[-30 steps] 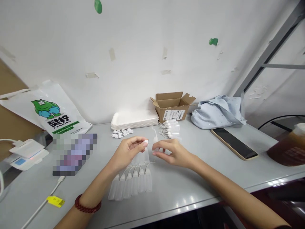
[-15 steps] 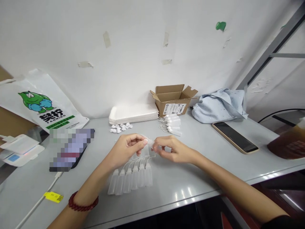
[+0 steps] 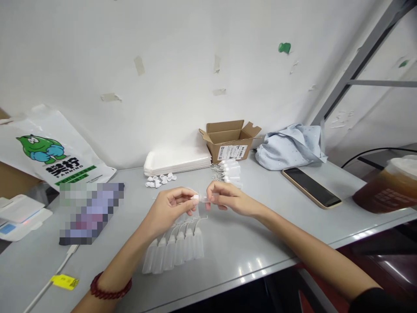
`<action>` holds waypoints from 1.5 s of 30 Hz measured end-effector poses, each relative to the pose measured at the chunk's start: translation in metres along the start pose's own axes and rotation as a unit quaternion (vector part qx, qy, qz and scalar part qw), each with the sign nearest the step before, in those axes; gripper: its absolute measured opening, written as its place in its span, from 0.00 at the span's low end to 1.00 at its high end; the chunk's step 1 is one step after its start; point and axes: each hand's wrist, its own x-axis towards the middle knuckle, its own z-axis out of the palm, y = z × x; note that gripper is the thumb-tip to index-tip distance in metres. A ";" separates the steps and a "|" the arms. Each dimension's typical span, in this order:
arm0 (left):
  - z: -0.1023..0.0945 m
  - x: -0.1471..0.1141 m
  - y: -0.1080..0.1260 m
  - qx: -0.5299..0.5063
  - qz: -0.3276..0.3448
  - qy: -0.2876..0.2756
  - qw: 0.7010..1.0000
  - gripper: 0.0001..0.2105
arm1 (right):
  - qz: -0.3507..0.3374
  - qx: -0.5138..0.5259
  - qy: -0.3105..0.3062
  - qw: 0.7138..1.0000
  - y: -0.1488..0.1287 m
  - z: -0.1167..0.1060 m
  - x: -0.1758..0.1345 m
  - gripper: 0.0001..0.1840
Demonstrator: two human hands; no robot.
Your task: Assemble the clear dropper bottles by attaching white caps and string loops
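Note:
Above the middle of the desk, my left hand (image 3: 176,203) pinches a small white cap (image 3: 196,197) between thumb and forefinger. My right hand (image 3: 230,198) grips a small translucent plastic bottle (image 3: 203,198), held sideways against that cap; its fingers cover much of it. Just below, several similar bottles (image 3: 172,253) lie side by side, with thin strips curving from their necks. Behind the hands sits a pile of loose white caps (image 3: 160,180). More bottles with strapped caps (image 3: 230,168) lie in front of the cardboard box, partly hidden by my right hand.
Stacked white foam trays (image 3: 177,161) lie by the wall beside an open cardboard box (image 3: 230,148). To the right are a light blue cloth (image 3: 288,148), a phone (image 3: 311,188) and a drink cup (image 3: 387,189). A pixelated phone (image 3: 93,213), cable (image 3: 41,293) and printed bag (image 3: 61,148) occupy the left.
The camera view has shifted slightly to the right. The bottle has turned from tilted to nearly level, and the white cap now shows more plainly at my left fingertips.

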 end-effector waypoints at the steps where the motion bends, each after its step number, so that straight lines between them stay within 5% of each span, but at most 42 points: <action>1: 0.000 0.000 -0.001 -0.003 0.008 0.011 1.000 0.11 | 0.012 0.036 0.000 0.999 0.002 0.000 0.001 0.04; 10: 0.005 -0.001 -0.007 0.015 -0.046 -0.013 0.999 0.21 | 0.022 0.091 0.007 0.996 0.003 0.001 0.001 0.06; 17: 0.008 -0.005 -0.006 0.054 0.024 -0.006 0.998 0.11 | 0.035 0.106 0.011 0.994 0.007 -0.001 0.002 0.04; 27: 0.011 -0.010 -0.001 0.094 0.007 -0.036 0.995 0.19 | 0.039 0.112 0.009 0.993 0.003 0.000 -0.002 0.05; 35: 0.012 -0.009 -0.008 0.165 0.137 0.040 0.976 0.10 | 0.062 0.146 0.032 0.987 0.000 0.003 -0.001 0.09; 40: 0.012 -0.010 -0.006 0.114 0.039 -0.029 0.992 0.19 | 0.062 0.130 0.026 0.989 0.000 0.004 -0.001 0.11; 45: 0.014 -0.006 -0.004 0.029 -0.021 -0.025 0.999 0.20 | 0.021 0.047 0.067 0.996 0.004 0.007 0.000 0.14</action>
